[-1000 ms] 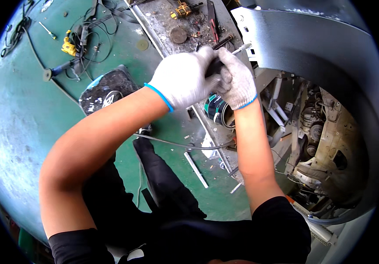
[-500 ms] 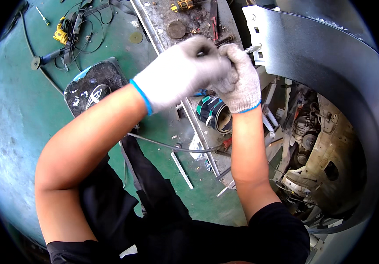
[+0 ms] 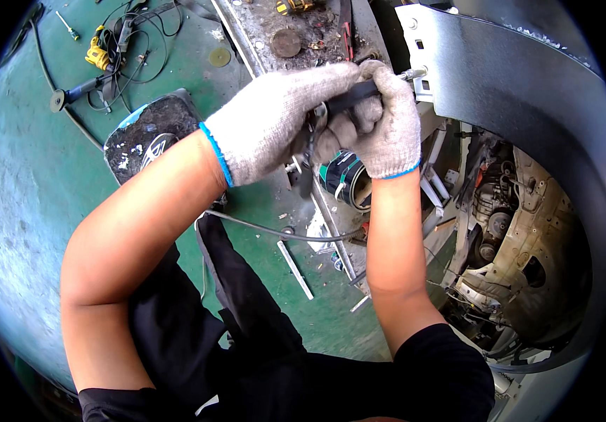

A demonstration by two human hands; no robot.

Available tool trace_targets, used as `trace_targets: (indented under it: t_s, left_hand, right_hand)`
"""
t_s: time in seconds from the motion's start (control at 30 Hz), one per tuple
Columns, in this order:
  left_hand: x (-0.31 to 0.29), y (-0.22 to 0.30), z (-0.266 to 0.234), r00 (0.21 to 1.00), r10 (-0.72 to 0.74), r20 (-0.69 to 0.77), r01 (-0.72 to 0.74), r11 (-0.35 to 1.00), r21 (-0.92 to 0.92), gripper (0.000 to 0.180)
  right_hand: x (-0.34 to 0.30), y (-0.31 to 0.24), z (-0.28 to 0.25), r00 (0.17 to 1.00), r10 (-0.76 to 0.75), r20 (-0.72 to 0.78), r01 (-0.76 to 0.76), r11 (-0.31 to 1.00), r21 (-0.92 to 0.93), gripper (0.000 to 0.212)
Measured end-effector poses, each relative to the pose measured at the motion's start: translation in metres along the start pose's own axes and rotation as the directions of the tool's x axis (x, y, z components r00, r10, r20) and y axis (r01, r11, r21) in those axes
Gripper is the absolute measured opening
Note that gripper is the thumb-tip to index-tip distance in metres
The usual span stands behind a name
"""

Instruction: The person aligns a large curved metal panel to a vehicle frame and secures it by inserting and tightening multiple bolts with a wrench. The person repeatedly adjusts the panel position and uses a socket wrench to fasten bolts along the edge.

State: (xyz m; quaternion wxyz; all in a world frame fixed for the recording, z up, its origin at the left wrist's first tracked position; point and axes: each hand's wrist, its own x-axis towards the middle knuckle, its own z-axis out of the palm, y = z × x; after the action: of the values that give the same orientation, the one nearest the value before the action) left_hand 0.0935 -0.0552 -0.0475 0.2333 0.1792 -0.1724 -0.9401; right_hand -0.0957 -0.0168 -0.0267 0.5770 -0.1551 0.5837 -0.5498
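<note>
"Since the left hand point(image 3: 275, 116) and the right hand point(image 3: 389, 126) both have hold of it, how does the black tool point(image 3: 356, 95) look to handle?"

"Stiff and fairly weighty for its size, I'd judge — nothing about it seems fragile. The knitted gloves should grip well, though any grease would make it slippery."

"Where is it, exactly?"

"Between the hands, above the table point(image 3: 257, 21), to the left of the curved panel point(image 3: 521, 70). A silver shaft point(image 3: 410, 74) pokes out past the right hand toward the panel's holed edge; I can't tell whether shaft and tool are one piece."

"And the hands?"

"The left is half curled, thumb along the tool, fingers bent beneath. A dark metal piece point(image 3: 308, 158) hangs just below it, perhaps joined on. The right is curled closed round the other end."

"Best hold?"

"The thick black part, I'd say, with a second grip near the shaft to steady it."

"Now count."

"One tool, one panel, two gloved hands. On the table, one yellow drill point(image 3: 292, 6), one round disc point(image 3: 286, 43), one green-and-black tub point(image 3: 336, 176). On the floor point(image 3: 183, 63), one blue grinder point(image 3: 83, 88), one screwdriver point(image 3: 68, 27), two pale strips point(image 3: 295, 270) — the scraps are too small to count."
</note>
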Motion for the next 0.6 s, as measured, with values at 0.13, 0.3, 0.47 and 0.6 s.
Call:
trace_targets:
  t_s: [0.13,0.3,0.47,0.6]
  left_hand:
    - [0.003,0.002,0.008,0.754,0.617,0.223,-0.413,0.183,0.892,0.019]
    - [0.008,-0.001,-0.003,0.688,0.617,0.383,-0.35,-0.181,0.919,0.033]
    - [-0.005,0.019,0.002,0.997,0.034,-0.072,-0.001,0.907,0.421,0.035]
    - [0.008,0.006,-0.008,0.694,0.574,0.435,-0.372,-0.232,0.899,0.028]
  right_hand:
    - [-0.004,-0.007,-0.001,0.993,0.035,0.112,-0.024,0.995,-0.098,0.026]
    - [0.008,-0.002,-0.012,0.956,-0.278,0.098,0.213,0.42,-0.882,0.028]
    - [0.003,0.0,0.002,0.999,-0.049,0.019,0.051,0.994,-0.096,0.029]
    - [0.001,-0.002,0.009,0.975,-0.206,0.08,0.199,0.662,-0.722,0.033]
